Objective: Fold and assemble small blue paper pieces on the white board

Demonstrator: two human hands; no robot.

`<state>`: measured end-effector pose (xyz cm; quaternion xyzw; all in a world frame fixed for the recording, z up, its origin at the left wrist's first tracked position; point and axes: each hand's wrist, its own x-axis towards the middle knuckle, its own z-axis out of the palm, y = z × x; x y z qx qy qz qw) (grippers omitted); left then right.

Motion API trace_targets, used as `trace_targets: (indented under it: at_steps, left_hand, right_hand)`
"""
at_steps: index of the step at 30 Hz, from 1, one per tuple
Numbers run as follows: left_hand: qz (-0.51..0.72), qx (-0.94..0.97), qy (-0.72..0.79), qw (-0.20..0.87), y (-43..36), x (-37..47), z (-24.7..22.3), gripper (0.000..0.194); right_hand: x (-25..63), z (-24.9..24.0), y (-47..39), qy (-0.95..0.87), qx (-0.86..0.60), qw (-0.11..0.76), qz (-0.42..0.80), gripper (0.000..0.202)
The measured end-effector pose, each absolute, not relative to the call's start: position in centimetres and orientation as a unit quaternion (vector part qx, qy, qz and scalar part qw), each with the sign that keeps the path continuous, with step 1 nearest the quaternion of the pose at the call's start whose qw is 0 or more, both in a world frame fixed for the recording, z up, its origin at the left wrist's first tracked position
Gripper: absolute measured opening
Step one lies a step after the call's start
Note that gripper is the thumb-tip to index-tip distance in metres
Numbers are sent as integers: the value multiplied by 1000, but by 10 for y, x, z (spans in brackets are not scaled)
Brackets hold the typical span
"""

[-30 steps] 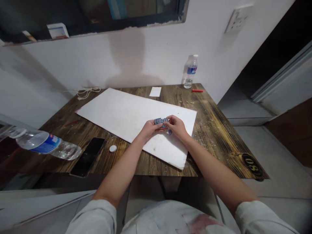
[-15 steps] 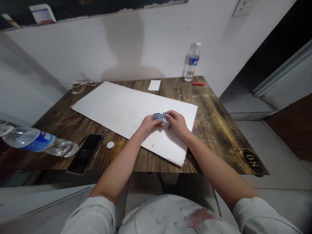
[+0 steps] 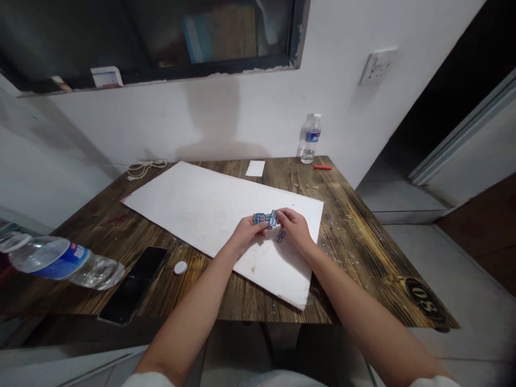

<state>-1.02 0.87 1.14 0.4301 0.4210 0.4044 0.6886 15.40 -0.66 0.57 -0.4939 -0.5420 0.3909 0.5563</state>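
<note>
Over the white board on my table, both my hands pinch one short strip of blue pieces — left hand clamped on its left end, right hand on its right, long axis running left-right — one loose blue piece just below the right fingers.

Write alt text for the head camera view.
Two bare hands, left hand and right hand, hold a row of small blue pieces over a white board on a wooden table. Another blue piece lies on the board below them.
</note>
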Motion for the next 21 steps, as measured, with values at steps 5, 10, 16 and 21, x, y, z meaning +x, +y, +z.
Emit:
trace_targets:
  at_steps: [5,10,16,21]
  left_hand:
    - [416,424,433,678,9,-10,13,30]
    - [427,426,426,674,9,-10,13,37]
    - [420,415,416,692,8,-10,14,40]
    - [395,439,402,700,5,-11,15,40]
  right_hand:
    - [154,9,-6,-522,-492,561,414,35]
    - [152,3,-5,-537,-477,550,426,32]
    - [150,-4,-4,-558,-478,528,426,30]
    - [151,-1,-6,-564,-502,525,393,29]
